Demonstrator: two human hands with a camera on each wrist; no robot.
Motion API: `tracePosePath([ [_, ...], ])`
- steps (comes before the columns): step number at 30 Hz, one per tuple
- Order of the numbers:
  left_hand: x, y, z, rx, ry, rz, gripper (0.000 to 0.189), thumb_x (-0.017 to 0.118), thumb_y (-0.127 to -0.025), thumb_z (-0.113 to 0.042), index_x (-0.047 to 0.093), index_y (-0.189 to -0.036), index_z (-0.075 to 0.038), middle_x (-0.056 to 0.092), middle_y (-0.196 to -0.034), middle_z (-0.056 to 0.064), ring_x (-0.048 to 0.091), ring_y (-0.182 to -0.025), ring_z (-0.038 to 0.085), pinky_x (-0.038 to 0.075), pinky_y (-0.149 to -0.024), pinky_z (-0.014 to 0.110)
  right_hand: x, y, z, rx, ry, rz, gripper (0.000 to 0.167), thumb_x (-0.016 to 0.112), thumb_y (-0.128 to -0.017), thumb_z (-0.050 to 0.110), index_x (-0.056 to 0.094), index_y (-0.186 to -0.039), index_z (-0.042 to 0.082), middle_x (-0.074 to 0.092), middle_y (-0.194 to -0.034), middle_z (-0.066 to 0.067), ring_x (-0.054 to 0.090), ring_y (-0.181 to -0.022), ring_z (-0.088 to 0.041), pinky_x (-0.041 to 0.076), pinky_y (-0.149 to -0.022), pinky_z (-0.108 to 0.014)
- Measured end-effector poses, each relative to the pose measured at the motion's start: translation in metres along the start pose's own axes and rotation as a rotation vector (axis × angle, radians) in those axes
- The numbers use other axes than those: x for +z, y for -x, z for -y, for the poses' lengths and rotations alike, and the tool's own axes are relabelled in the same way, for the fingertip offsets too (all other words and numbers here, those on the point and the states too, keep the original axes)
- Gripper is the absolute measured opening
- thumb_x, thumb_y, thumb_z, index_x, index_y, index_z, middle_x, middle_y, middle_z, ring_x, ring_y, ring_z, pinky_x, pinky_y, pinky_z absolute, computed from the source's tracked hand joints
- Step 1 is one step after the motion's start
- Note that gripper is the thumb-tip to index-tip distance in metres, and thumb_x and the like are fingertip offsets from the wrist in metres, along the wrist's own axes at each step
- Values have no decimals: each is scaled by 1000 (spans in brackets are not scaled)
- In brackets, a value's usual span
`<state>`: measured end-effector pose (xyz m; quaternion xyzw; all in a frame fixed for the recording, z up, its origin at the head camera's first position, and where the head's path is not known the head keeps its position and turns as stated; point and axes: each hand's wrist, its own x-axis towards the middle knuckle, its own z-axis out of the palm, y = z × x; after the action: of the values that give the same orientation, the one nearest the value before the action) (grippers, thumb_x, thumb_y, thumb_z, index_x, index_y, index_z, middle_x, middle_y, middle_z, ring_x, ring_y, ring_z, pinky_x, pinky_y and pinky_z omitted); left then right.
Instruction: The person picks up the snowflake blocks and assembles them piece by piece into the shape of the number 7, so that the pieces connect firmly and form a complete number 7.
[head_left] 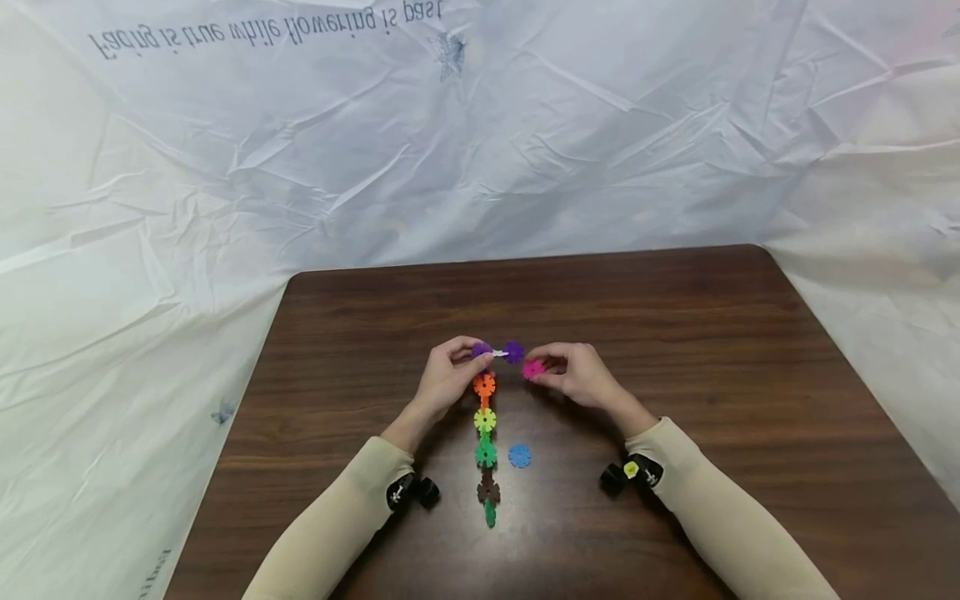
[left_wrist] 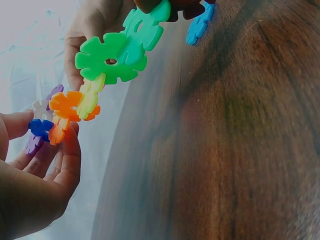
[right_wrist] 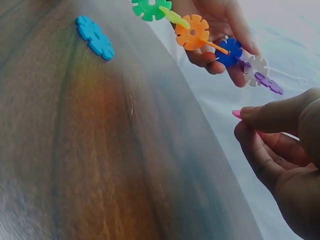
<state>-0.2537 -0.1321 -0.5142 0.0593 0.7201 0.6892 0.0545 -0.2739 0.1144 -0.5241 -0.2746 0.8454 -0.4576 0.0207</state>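
My left hand (head_left: 442, 382) pinches a chain of interlocking notched plastic discs near its far end. From there the chain runs toward me through orange (head_left: 484, 384), yellow (head_left: 485, 419), green (head_left: 485, 454) and brown (head_left: 488, 490) discs. A dark blue disc (right_wrist: 228, 52), a white disc (right_wrist: 256, 70) and a purple disc (right_wrist: 268, 83) make up the end by my left fingers. My right hand (head_left: 585, 377) pinches a pink disc (head_left: 532, 368) between thumb and forefinger. That pink disc is close beside the purple end disc, mostly covered by fingers in the right wrist view.
A loose light blue disc (head_left: 519, 455) lies on the brown wooden table (head_left: 675, 333), right of the chain. Black straps with small cameras (head_left: 626, 477) sit on both wrists. White wrinkled sheeting (head_left: 525, 167) hangs behind the table's far edge and along its sides.
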Motion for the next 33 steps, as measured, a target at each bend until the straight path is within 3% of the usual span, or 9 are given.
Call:
tracePosePath([
  [7, 0, 1, -1, -10, 1, 9, 19, 69, -91, -10, 66, -107, -1, 69, -105, 21, 65, -100, 45, 58, -78, 31, -5, -1, 5, 60, -135, -40, 25, 76, -84, 6, 71, -109, 2, 72, -89, -13, 69, -75, -23, 56, -62, -24],
  [12, 1, 2, 0, -6, -6, 4, 21, 69, -91, -11, 66, -108, 0, 70, -103, 17, 64, -102, 48, 58, -78, 31, -12, 1, 29, 65, -198, -60, 27, 73, -84, -4, 68, -110, -9, 71, -93, -23, 68, -81, -34, 57, -66, -22],
  [19, 1, 2, 1, 8, -1, 5, 21, 69, -91, -10, 65, -108, 2, 69, -103, 21, 65, -99, 47, 58, -78, 32, -18, 2, 44, 39, -199, -90, 31, 72, -83, -5, 66, -113, -11, 69, -105, -25, 66, -88, -25, 56, -73, -21],
  [26, -1, 1, -1, 0, -26, 1, 20, 69, -92, -12, 66, -107, -1, 68, -107, 26, 69, -94, 37, 58, -76, 30, -18, -1, 39, 57, -318, -70, 34, 70, -83, -10, 63, -116, -13, 65, -111, -28, 65, -88, -22, 56, -75, -20],
  [31, -1, 1, -1, -10, -23, 3, 19, 69, -92, -11, 66, -107, -1, 68, -106, 25, 71, -86, 25, 58, -75, 30, -19, 0, 37, 32, -326, -87, 34, 70, -83, -9, 63, -116, -13, 65, -108, -28, 64, -85, -20, 56, -73, -20],
  [33, -1, 1, -2, -9, -25, 2, 19, 69, -91, -11, 66, -108, -1, 68, -106, 25, 71, -86, 26, 58, -75, 30, -18, 0, 38, 23, -317, -98, 33, 71, -84, -8, 64, -115, -12, 65, -105, -27, 64, -84, -19, 56, -72, -20],
])
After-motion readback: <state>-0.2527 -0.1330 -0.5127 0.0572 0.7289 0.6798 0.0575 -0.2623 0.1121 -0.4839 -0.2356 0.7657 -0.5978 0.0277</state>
